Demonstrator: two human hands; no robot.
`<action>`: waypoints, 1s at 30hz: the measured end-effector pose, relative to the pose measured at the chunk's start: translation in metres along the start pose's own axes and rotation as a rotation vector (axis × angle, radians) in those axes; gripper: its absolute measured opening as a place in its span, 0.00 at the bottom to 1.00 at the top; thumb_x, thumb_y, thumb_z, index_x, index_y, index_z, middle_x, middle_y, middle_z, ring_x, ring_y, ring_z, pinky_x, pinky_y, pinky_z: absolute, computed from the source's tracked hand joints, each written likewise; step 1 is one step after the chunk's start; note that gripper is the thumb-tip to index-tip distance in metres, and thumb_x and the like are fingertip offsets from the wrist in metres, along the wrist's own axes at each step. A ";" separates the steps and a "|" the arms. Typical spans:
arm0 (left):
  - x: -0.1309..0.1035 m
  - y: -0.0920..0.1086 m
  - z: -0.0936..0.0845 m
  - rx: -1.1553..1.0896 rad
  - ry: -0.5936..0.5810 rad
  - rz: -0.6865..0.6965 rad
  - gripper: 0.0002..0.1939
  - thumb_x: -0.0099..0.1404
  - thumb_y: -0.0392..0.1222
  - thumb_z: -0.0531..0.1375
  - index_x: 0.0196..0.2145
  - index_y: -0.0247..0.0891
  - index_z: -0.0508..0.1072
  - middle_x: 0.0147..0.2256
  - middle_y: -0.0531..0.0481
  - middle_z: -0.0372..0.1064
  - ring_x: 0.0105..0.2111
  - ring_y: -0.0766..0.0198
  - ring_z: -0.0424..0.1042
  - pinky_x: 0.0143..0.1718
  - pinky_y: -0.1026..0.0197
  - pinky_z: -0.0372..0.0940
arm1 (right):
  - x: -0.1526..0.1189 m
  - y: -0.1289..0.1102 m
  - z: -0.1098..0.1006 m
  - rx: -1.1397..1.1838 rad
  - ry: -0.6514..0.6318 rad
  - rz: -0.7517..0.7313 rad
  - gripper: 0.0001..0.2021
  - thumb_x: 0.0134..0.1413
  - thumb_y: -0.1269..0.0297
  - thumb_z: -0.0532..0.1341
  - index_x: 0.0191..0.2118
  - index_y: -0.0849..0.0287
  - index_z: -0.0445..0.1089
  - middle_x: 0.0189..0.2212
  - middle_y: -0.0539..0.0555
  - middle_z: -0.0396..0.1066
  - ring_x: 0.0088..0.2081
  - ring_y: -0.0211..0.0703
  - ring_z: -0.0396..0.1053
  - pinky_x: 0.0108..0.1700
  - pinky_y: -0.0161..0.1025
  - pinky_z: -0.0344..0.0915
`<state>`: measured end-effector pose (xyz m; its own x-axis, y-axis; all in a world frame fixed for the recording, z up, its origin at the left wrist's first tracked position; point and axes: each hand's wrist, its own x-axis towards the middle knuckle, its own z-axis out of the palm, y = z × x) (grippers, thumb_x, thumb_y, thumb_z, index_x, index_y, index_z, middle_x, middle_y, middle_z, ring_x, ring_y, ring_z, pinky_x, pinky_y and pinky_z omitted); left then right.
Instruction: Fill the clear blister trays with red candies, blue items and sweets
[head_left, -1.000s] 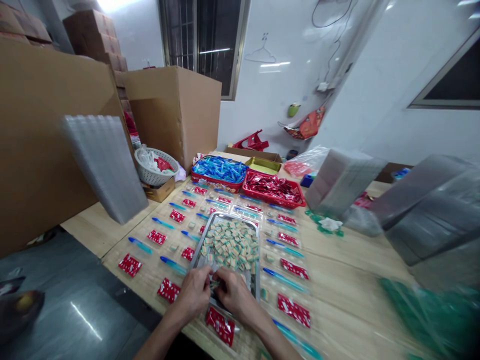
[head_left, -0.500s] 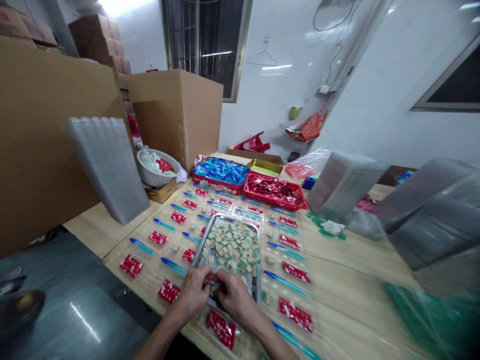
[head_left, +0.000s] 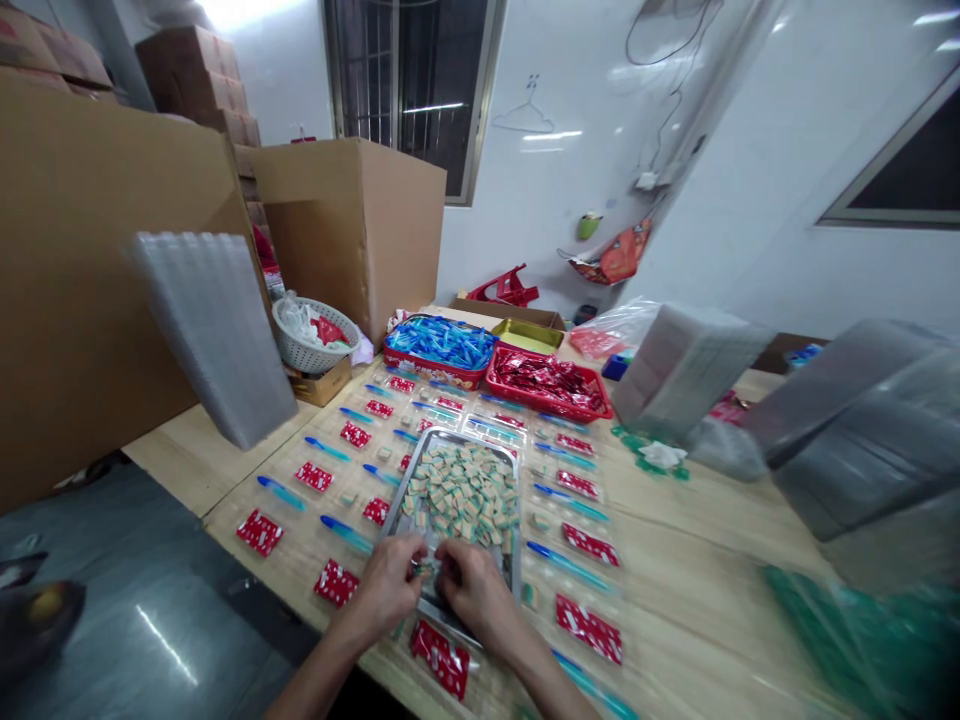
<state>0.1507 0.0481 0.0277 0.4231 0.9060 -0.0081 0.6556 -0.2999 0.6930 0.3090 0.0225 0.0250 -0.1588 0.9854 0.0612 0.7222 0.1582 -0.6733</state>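
Over the near end of a metal tray (head_left: 514,572), my two hands work close together. My left hand (head_left: 394,580) is closed in a pinch, with a small greenish-tan block (head_left: 421,568) at its fingertips. Just beside it, my right hand (head_left: 475,592) has its fingers curled; whatever they hold is hidden. Many small tan-and-green blocks (head_left: 461,490) are heaped in the tray. Around it lie clear plastic blister trays holding blue pens (head_left: 571,567) and red dotted packets (head_left: 589,627), some with a small block as well.
Behind the tray stand a tin of blue pens (head_left: 442,345) and a red basket of red packets (head_left: 551,382). Stacked clear plastic trays (head_left: 217,340) lean at the left, with more stacks (head_left: 679,370) at the right. Green plastic (head_left: 855,630) lies near right.
My hands have drawn slightly apart, the right one shifting a little to the right. The small block at my left fingertips now shows more clearly.
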 end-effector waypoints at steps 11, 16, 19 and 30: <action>0.004 -0.003 0.004 0.005 0.020 0.000 0.11 0.49 0.29 0.55 0.31 0.36 0.71 0.29 0.51 0.67 0.29 0.63 0.65 0.32 0.63 0.57 | 0.005 0.002 0.006 0.047 0.020 -0.020 0.13 0.38 0.79 0.52 0.31 0.60 0.67 0.24 0.50 0.67 0.28 0.39 0.63 0.31 0.32 0.53; 0.004 -0.001 0.003 0.017 0.011 -0.004 0.13 0.47 0.28 0.54 0.31 0.35 0.72 0.28 0.50 0.67 0.29 0.63 0.65 0.31 0.62 0.57 | 0.005 0.002 0.007 0.077 0.007 -0.036 0.12 0.38 0.79 0.53 0.31 0.59 0.66 0.25 0.49 0.67 0.29 0.39 0.63 0.32 0.33 0.54; 0.004 -0.002 0.004 0.016 0.017 0.000 0.13 0.47 0.28 0.54 0.31 0.35 0.72 0.28 0.51 0.67 0.29 0.63 0.65 0.32 0.62 0.57 | 0.005 0.003 0.008 0.083 0.014 -0.030 0.13 0.38 0.78 0.53 0.32 0.60 0.66 0.24 0.49 0.66 0.28 0.39 0.63 0.31 0.33 0.54; 0.003 -0.001 0.003 0.032 0.027 0.038 0.14 0.46 0.26 0.53 0.30 0.37 0.71 0.28 0.52 0.66 0.28 0.64 0.64 0.31 0.63 0.57 | 0.008 0.008 0.014 0.093 0.056 -0.074 0.14 0.39 0.81 0.52 0.33 0.59 0.64 0.25 0.49 0.68 0.29 0.40 0.65 0.32 0.33 0.57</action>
<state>0.1531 0.0503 0.0253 0.4317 0.9012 0.0373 0.6590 -0.3433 0.6692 0.3043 0.0304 0.0100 -0.1698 0.9737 0.1520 0.6443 0.2264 -0.7305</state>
